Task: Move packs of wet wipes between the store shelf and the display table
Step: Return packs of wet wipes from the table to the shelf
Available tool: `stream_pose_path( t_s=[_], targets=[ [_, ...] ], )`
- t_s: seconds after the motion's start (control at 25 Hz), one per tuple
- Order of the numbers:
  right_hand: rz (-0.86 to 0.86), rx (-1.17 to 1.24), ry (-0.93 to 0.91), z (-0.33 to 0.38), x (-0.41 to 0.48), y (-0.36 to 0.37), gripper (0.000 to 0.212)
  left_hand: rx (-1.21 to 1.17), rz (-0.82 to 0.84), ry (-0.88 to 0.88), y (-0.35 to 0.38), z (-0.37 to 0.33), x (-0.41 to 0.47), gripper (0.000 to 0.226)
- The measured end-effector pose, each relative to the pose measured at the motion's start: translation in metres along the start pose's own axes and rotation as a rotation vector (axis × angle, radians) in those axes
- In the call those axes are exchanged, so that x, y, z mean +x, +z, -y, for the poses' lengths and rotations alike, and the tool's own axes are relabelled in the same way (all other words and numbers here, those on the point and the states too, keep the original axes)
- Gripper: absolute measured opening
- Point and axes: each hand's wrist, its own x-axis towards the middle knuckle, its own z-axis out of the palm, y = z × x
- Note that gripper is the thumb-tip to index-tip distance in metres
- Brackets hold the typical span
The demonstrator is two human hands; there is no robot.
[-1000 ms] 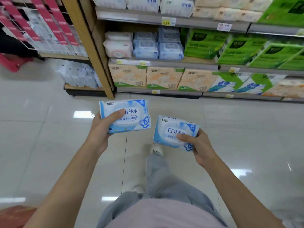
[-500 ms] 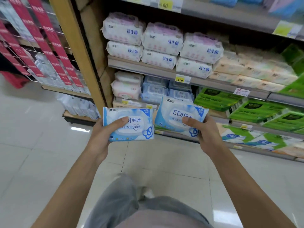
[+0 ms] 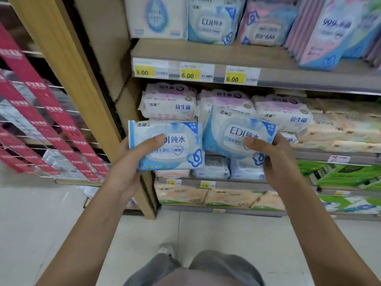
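The store shelf pretty much filled the view, with white-and-pink packs on the middle level and an EDI pack standing on the level above. In front of that middle level, in the air and side by side with edges nearly meeting, the left pack was held level by the left hand, thumb across its face and fingers curled underneath, and the right pack sat tilted in the right hand with the same wrap-around grip. Tiniest bits were the yellow price tags on the upper rail, reading 3.00, 6.00, 6.00.
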Motion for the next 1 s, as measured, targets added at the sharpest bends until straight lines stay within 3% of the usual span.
stream_pose_path(
  t_s=[0.08, 0.12, 0.2, 0.36, 0.48, 0.64, 0.76, 0.84, 1.0],
  targets=[
    [0.012, 0.008, -0.046, 0.013, 0.017, 0.009, 0.072, -0.007, 0.023, 0.028, 0.003, -0.02, 0.017, 0.06],
    [0.023, -0.002, -0.074, 0.022, 0.027, 0.013, 0.074, -0.017, 0.029, 0.049, 0.006, -0.028, 0.024, 0.056],
    [0.057, -0.019, -0.137, 0.043, 0.052, 0.018, 0.063, -0.03, 0.041, 0.093, 0.013, -0.041, 0.037, 0.044],
    [0.104, -0.029, -0.276, 0.098, 0.113, 0.035, 0.038, -0.038, 0.066, 0.141, 0.029, -0.059, 0.051, 0.063],
    [0.121, -0.079, -0.305, 0.122, 0.162, 0.05, 0.04, -0.057, 0.09, 0.169, 0.041, -0.064, 0.061, 0.063],
    [0.176, -0.147, -0.254, 0.119, 0.203, 0.065, 0.068, -0.071, 0.096, 0.169, 0.049, -0.061, 0.071, 0.06],
    [0.19, -0.188, -0.224, 0.112, 0.218, 0.068, 0.055, -0.076, 0.093, 0.161, 0.051, -0.06, 0.078, 0.045],
    [0.175, -0.213, -0.206, 0.111, 0.221, 0.07, 0.047, -0.065, 0.089, 0.164, 0.053, -0.061, 0.082, 0.04],
    [-0.056, -0.501, -0.288, 0.109, 0.22, 0.075, 0.071, 0.0, 0.152, 0.194, 0.066, -0.073, 0.09, 0.04]
  ],
)
